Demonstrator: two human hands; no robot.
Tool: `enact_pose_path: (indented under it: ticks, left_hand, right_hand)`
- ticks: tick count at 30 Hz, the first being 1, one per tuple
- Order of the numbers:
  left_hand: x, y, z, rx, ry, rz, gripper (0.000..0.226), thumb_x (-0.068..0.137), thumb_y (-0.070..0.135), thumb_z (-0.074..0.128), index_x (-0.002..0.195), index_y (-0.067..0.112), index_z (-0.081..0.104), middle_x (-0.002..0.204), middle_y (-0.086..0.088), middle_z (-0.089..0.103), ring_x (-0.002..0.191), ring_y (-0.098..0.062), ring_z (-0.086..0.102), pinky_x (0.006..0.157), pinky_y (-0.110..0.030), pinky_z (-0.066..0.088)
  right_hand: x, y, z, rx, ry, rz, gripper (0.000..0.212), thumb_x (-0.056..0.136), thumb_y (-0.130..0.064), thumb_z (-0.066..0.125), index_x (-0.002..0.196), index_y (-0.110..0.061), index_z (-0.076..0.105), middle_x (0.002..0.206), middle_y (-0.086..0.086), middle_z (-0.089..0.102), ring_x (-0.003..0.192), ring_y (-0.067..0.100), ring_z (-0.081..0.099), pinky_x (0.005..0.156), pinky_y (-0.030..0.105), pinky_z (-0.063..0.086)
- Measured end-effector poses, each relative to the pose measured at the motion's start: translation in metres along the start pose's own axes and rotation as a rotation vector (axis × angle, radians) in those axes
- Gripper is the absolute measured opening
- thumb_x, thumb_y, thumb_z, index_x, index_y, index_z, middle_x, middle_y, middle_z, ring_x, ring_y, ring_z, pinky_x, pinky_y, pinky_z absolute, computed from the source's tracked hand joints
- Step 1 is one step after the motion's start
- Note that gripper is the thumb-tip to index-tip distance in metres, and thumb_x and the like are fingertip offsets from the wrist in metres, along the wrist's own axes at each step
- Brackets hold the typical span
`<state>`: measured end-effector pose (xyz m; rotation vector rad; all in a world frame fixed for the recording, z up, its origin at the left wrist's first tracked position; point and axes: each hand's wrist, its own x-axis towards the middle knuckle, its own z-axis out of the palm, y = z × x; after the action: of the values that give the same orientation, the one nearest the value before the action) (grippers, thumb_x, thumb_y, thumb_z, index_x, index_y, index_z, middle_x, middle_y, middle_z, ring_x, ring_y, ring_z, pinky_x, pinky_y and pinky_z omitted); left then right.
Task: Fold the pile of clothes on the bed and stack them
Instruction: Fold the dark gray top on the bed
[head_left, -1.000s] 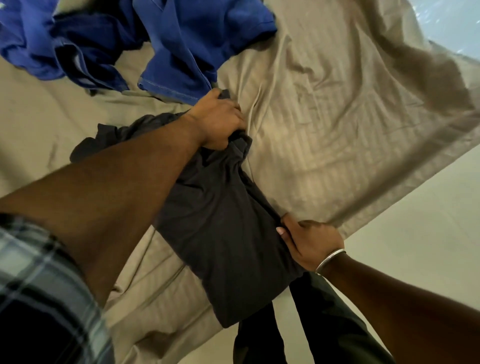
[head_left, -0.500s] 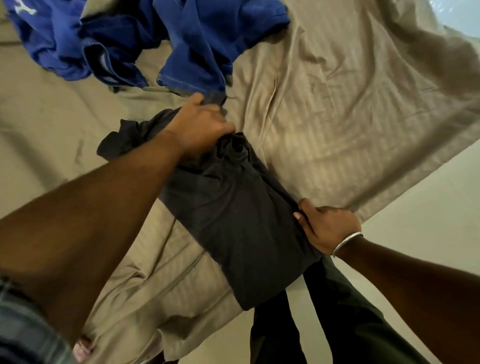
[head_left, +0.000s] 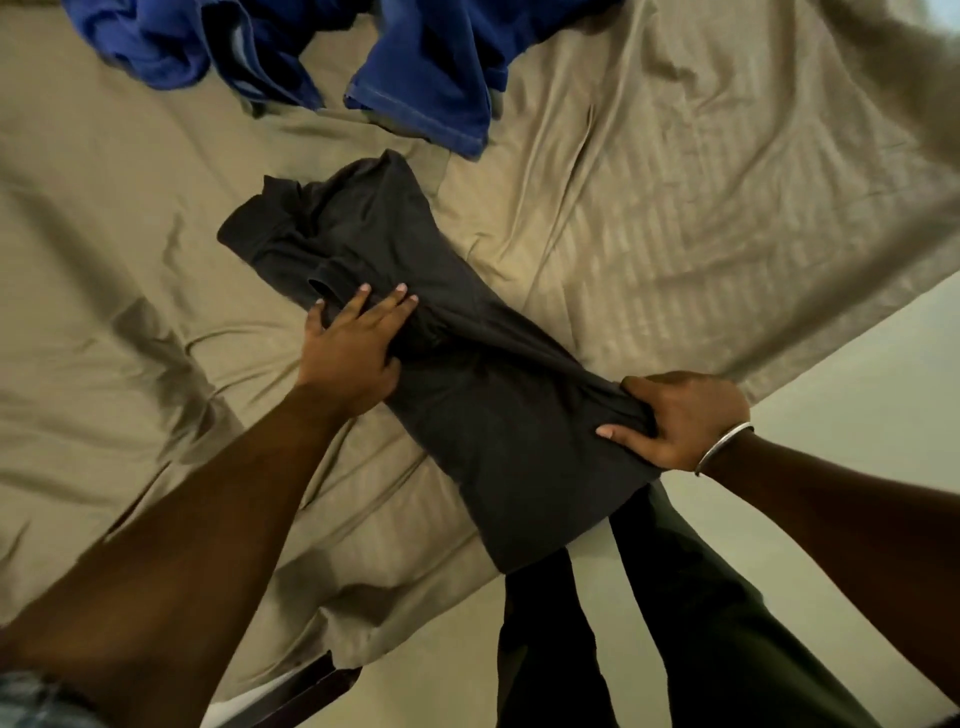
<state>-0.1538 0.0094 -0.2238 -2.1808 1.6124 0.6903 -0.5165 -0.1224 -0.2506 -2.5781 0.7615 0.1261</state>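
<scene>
A dark grey garment (head_left: 467, 374), folded lengthwise into a long strip, lies diagonally on the tan bed sheet (head_left: 701, 208), its near end hanging over the bed's edge. My left hand (head_left: 353, 348) lies flat on the strip's middle with fingers spread, pressing it down. My right hand (head_left: 680, 418), with a metal bangle at the wrist, pinches the strip's right edge near the bed's edge. Unfolded blue clothes (head_left: 415, 57) lie in a heap at the far side of the bed.
The bed's edge runs diagonally from lower left to upper right, with pale floor (head_left: 857, 395) beyond it. My legs in dark trousers (head_left: 675, 623) stand beside the bed. A dark bed-frame corner (head_left: 306, 691) shows at the bottom.
My left hand let go of the garment's far end and slid back to its middle, now flat and open. My right hand closed on the garment's right edge. The far end now lies uncovered.
</scene>
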Motion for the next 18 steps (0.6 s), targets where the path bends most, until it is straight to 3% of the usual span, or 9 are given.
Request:
enact_pose_path:
  ticks: [3, 7, 9, 11, 13, 15, 18]
  left_hand:
    - [-0.001, 0.016, -0.003, -0.080, 0.144, 0.012, 0.077, 0.079, 0.042, 0.052, 0.152, 0.032, 0.027, 0.156, 0.003, 0.035, 0.146, -0.022, 0.028, 0.113, -0.061, 0.019]
    - [0.000, 0.055, -0.006, 0.001, 0.319, 0.204, 0.069, 0.083, 0.038, 0.059, 0.148, 0.028, 0.037, 0.150, 0.002, 0.044, 0.138, -0.023, 0.040, 0.104, -0.055, 0.031]
    - [0.003, 0.072, -0.003, 0.072, 0.317, 0.297, 0.064, 0.086, 0.035, 0.059, 0.147, 0.030, 0.039, 0.150, 0.004, 0.045, 0.137, -0.022, 0.041, 0.103, -0.054, 0.031]
    - [0.009, 0.086, 0.000, 0.101, 0.270, 0.371, 0.057, 0.088, 0.035, 0.058, 0.144, 0.032, 0.044, 0.147, 0.002, 0.048, 0.136, -0.023, 0.043, 0.100, -0.054, 0.032]
    - [0.014, 0.099, 0.002, 0.084, 0.227, 0.410, 0.051, 0.088, 0.032, 0.060, 0.139, 0.031, 0.050, 0.142, 0.000, 0.051, 0.132, -0.026, 0.046, 0.097, -0.053, 0.034]
    - [0.018, 0.112, 0.004, 0.074, 0.225, 0.449, 0.051, 0.082, 0.024, 0.066, 0.132, 0.027, 0.055, 0.135, -0.003, 0.055, 0.124, -0.028, 0.049, 0.091, -0.052, 0.037]
    - [0.022, 0.120, 0.008, 0.084, 0.299, 0.545, 0.042, 0.075, 0.009, 0.065, 0.115, 0.017, 0.060, 0.117, -0.009, 0.060, 0.104, -0.033, 0.055, 0.078, -0.048, 0.039]
  right_hand:
    - [0.000, 0.000, 0.000, 0.002, 0.002, 0.011, 0.053, 0.077, -0.077, 0.042, 0.079, -0.026, 0.056, 0.063, -0.007, 0.058, 0.060, 0.025, 0.062, 0.049, 0.026, 0.042]
    - [-0.001, -0.005, -0.007, 0.087, 0.051, -0.016, 0.038, 0.076, -0.059, 0.056, 0.084, -0.022, 0.064, 0.067, -0.003, 0.061, 0.065, 0.025, 0.063, 0.054, 0.027, 0.046]
    - [-0.009, -0.010, -0.007, 0.086, 0.114, 0.014, 0.030, 0.077, -0.047, 0.062, 0.088, -0.019, 0.068, 0.071, -0.003, 0.065, 0.069, 0.026, 0.062, 0.063, 0.034, 0.046]
    - [-0.024, -0.024, -0.007, -0.062, 0.150, 0.157, 0.030, 0.076, -0.046, 0.061, 0.092, -0.021, 0.069, 0.079, -0.004, 0.066, 0.078, 0.027, 0.061, 0.073, 0.038, 0.037]
    - [-0.043, -0.037, -0.005, -0.140, 0.087, 0.317, 0.036, 0.071, -0.047, 0.063, 0.097, -0.022, 0.067, 0.091, -0.001, 0.063, 0.089, 0.030, 0.057, 0.078, 0.040, 0.034]
    - [-0.059, -0.044, -0.003, -0.047, 0.082, 0.363, 0.036, 0.071, -0.037, 0.067, 0.100, -0.016, 0.066, 0.100, 0.007, 0.060, 0.094, 0.034, 0.054, 0.077, 0.040, 0.043]
    - [-0.073, -0.051, 0.008, 0.141, 0.248, 0.328, 0.018, 0.082, -0.015, 0.069, 0.097, -0.006, 0.066, 0.094, 0.014, 0.060, 0.083, 0.034, 0.056, 0.067, 0.036, 0.051]
